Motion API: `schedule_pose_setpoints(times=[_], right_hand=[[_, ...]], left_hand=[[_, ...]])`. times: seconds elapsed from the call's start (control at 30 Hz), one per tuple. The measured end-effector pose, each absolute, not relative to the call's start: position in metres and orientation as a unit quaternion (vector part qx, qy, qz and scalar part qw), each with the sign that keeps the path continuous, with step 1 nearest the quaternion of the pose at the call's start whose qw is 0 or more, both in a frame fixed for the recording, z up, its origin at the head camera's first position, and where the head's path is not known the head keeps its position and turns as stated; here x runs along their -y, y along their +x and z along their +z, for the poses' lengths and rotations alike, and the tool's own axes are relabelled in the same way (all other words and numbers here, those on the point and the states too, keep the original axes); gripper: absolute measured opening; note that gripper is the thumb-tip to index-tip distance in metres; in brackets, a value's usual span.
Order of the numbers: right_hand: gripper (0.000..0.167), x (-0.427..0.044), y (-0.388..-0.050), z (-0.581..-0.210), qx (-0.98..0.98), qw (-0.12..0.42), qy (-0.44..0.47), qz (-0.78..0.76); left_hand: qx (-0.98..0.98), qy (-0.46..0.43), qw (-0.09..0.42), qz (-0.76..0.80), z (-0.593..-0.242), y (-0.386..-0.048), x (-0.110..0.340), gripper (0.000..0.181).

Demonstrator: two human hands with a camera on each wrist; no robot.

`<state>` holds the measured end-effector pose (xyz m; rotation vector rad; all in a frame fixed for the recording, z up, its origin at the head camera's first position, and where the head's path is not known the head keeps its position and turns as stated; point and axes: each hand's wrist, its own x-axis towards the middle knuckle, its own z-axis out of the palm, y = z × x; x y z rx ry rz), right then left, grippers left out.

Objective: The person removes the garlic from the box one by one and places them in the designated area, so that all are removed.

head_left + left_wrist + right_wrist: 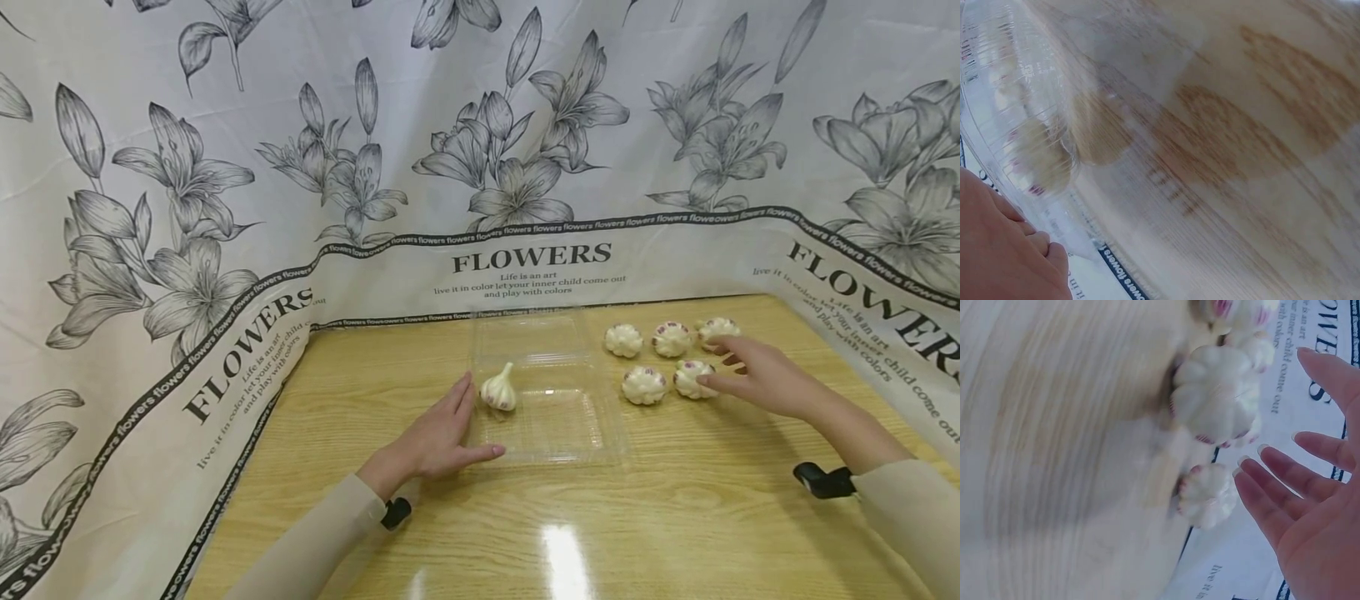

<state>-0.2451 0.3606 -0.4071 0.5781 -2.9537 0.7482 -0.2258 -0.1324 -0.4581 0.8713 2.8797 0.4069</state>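
Note:
A clear plastic clamshell box (pixel 558 450) lies with its lid (pixel 528 333) folded back. In its left part stands a garlic bulb (pixel 498 390), stem up; the left wrist view shows garlic (pixel 1041 156) blurred through the plastic. My left hand (pixel 435 433) rests against the box's left side, thumb stretched along the front corner. To the right of the box, several garlic bulbs sit in two rows. My right hand (pixel 772 379) reaches over the rightmost ones, fingers spread around the front-right bulb (pixel 692 378) and the back-right bulb (pixel 718 330). In the right wrist view, its fingers hold nothing.
Other bulbs are the front-left one (pixel 643 385), the back-left one (pixel 623 340) and the back-middle one (pixel 671 339). A flower-printed cloth (pixel 525 275) walls the wooden table (pixel 487 533) at the back and both sides.

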Motion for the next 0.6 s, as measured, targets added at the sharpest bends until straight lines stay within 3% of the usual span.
schedule_pose_setpoints(times=[0.6], right_hand=[[0.058, -0.28, -0.232, -0.395, 0.928, 0.046, 0.263, 0.261]], left_hand=[[-0.949, 0.285, 0.049, 0.127, -0.456, -0.225, 0.132, 0.122]])
